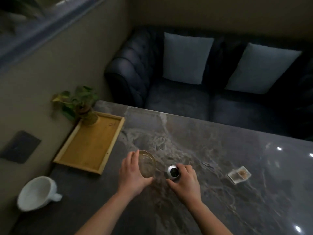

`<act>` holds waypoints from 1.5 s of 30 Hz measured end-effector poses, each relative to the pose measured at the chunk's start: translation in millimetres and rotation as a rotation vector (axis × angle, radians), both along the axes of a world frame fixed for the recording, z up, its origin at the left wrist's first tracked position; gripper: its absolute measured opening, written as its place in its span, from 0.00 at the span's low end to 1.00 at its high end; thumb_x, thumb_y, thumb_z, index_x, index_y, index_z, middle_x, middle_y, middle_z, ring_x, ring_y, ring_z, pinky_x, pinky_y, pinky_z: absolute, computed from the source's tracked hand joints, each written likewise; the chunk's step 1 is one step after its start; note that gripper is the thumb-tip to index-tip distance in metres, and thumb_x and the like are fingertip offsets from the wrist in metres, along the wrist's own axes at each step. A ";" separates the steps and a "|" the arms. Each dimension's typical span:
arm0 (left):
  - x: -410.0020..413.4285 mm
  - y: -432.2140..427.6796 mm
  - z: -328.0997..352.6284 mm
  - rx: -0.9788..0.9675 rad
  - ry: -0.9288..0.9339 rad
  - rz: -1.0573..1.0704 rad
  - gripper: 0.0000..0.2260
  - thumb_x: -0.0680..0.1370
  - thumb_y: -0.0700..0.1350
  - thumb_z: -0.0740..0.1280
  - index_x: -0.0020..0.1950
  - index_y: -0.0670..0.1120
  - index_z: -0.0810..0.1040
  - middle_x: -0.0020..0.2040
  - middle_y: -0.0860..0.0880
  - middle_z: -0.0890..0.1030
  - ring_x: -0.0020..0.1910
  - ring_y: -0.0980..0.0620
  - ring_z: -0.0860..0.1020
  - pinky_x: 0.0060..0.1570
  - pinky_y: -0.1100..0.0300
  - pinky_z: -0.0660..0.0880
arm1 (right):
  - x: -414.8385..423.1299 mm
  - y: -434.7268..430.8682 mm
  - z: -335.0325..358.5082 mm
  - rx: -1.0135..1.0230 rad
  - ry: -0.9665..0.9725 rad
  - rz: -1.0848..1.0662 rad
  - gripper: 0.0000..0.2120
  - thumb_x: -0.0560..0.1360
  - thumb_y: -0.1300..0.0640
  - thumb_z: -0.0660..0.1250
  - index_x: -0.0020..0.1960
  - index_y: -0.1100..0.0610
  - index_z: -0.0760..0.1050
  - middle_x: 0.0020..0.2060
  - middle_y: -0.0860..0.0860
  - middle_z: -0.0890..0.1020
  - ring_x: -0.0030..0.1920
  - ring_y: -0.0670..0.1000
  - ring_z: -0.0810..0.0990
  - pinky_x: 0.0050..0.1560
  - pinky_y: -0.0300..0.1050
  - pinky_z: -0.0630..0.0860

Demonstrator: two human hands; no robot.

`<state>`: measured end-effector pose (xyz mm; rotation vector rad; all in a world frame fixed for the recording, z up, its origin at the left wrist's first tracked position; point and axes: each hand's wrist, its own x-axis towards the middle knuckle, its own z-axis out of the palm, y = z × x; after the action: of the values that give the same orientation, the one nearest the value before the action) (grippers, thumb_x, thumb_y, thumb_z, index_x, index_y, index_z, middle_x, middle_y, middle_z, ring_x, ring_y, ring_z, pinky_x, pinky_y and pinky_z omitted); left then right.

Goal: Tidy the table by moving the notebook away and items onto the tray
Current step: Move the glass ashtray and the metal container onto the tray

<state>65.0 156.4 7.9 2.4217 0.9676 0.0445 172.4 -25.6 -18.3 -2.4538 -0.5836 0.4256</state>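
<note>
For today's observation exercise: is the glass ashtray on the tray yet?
Not yet. The left hand grips the ashtray over the table, apart from the tray.

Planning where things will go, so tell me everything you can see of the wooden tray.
The wooden tray is a shallow rectangle of light yellowish wood with a raised rim. It lies flat along the left edge of the table, beside the wall. A small leafy plant in a glass vase stands in its far corner. Neither the left hand nor the right hand touches it.
</note>
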 end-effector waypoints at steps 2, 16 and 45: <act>-16.6 22.7 3.9 0.013 0.018 0.056 0.53 0.62 0.62 0.77 0.78 0.50 0.53 0.77 0.47 0.59 0.75 0.45 0.59 0.73 0.50 0.61 | -8.4 26.1 2.4 0.015 0.013 0.082 0.30 0.64 0.42 0.73 0.64 0.48 0.73 0.53 0.45 0.74 0.58 0.50 0.72 0.53 0.40 0.70; -87.7 149.2 8.7 0.027 0.089 0.349 0.54 0.61 0.62 0.78 0.78 0.52 0.50 0.78 0.46 0.57 0.75 0.42 0.59 0.73 0.45 0.61 | -48.4 177.1 14.3 0.029 -0.063 0.372 0.26 0.66 0.39 0.70 0.62 0.46 0.72 0.52 0.44 0.72 0.54 0.46 0.70 0.50 0.40 0.70; -77.9 248.4 -31.2 0.065 0.211 0.472 0.51 0.62 0.64 0.76 0.77 0.49 0.56 0.76 0.45 0.63 0.73 0.40 0.60 0.67 0.39 0.66 | -39.9 239.1 -6.5 -0.030 -0.029 0.403 0.27 0.65 0.39 0.69 0.62 0.43 0.71 0.49 0.41 0.70 0.51 0.44 0.70 0.46 0.38 0.69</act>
<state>-12.9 404.8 -23.2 2.2327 1.6398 -0.0127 132.5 213.6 -24.9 -2.3697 -1.0974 0.5590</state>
